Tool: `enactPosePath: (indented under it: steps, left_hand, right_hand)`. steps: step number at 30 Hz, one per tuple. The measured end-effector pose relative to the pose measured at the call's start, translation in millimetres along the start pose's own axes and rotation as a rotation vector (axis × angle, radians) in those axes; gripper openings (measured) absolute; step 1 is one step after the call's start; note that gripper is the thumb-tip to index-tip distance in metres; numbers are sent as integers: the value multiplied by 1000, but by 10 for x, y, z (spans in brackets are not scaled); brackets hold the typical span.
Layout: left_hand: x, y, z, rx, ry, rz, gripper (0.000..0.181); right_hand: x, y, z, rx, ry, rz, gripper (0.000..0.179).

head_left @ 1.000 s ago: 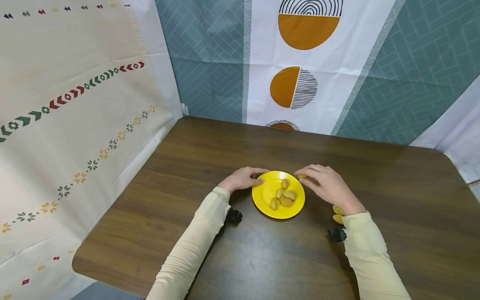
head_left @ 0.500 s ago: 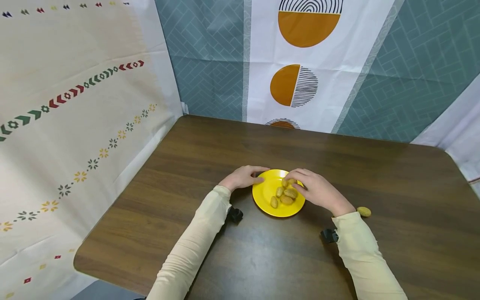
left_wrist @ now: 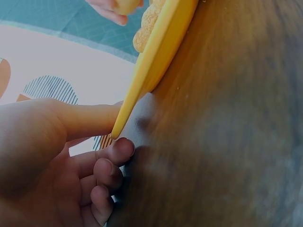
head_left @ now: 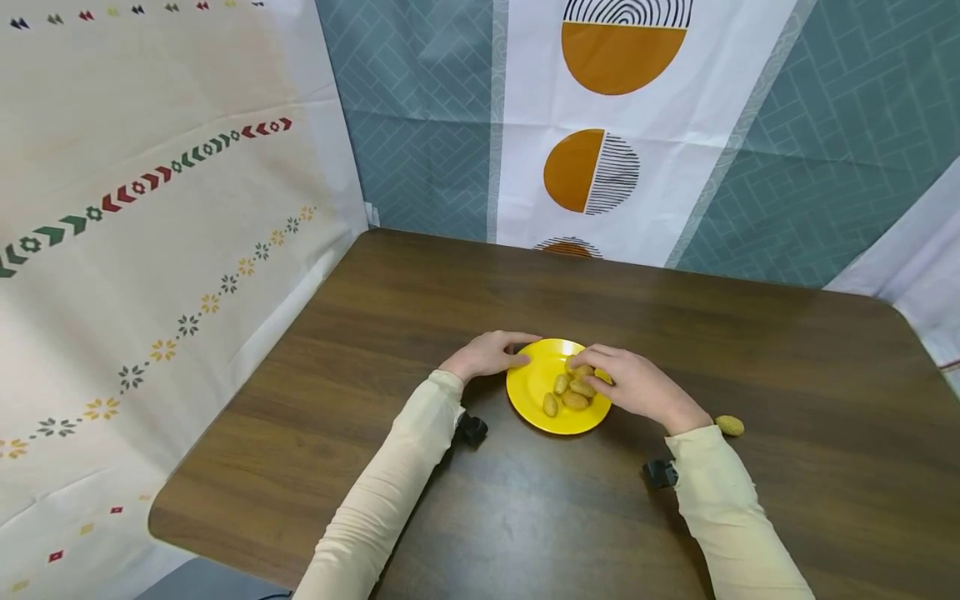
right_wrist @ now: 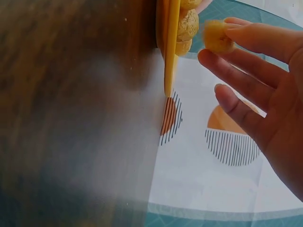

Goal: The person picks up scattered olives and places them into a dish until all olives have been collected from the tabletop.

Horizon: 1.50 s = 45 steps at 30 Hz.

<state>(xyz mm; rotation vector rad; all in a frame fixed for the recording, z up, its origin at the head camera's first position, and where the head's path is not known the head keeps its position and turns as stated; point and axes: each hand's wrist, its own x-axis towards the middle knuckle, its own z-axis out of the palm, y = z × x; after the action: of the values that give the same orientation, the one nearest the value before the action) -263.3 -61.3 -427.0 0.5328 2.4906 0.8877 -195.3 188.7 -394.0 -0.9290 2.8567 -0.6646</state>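
Note:
A yellow plate [head_left: 528, 392] on the table bears several small yellow-brown ovals [head_left: 575, 401] that look like little potatoes. At its far left rim my left hand [head_left: 486, 354] holds the edge. The thumb lies over the rim, and the other fingers of the left hand [left_wrist: 61, 151] are curled beside it in the left wrist view. Above the plate's right side, my right hand [head_left: 637, 383] pinches one potato-like oval [right_wrist: 218, 37] between thumb and fingers, held above the pile in the right wrist view. In the head view the fingers partly cover it.
Another potato-like oval [head_left: 730, 426] lies on the table beside my right wrist. The brown wooden table [head_left: 420, 300] reaches back to a patterned cloth [head_left: 517, 167]. A pale cloth [head_left: 150, 275] hangs along the left. Black wrist cameras [head_left: 660, 474] sit under the forearms.
My right hand has moved left from beyond the plate's right rim to over the plate, carrying the potato-like oval. Since half a second ago it has dipped slightly. My left hand stays put.

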Motion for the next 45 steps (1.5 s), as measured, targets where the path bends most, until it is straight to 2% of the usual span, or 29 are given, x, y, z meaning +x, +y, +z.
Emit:
enactPosePath:
  steps: [5,8,12,19,26,35,45]
  left_hand:
    - [-6,5,-41,29,4,0,46]
    - [-12,7,-50,36,8,-1,46]
    - [-12,1,-23,26,6,1,46]
    - [-15,-22,35,30,-6,9,46]
    - [-29,-21,17,24,-4,9,46]
    - [-20,-11,-25,20,5,3,46]
    - [-27,-10,-18,27,1,20,46]
  right_hand:
    - [5,5,-22,1,12,1,29]
    - [3,14,-33,-13,5,28,27]
    - [-17,34,-42,-33,-16,64,25]
    - [-66,73,-33,-67,-31,79,20]
    - [-86,133,-86,-76,-46,112,17]
    - [-126,232,-243,-58,-85,170,15]
    - [-310,387,-391,11,-164,231,24]
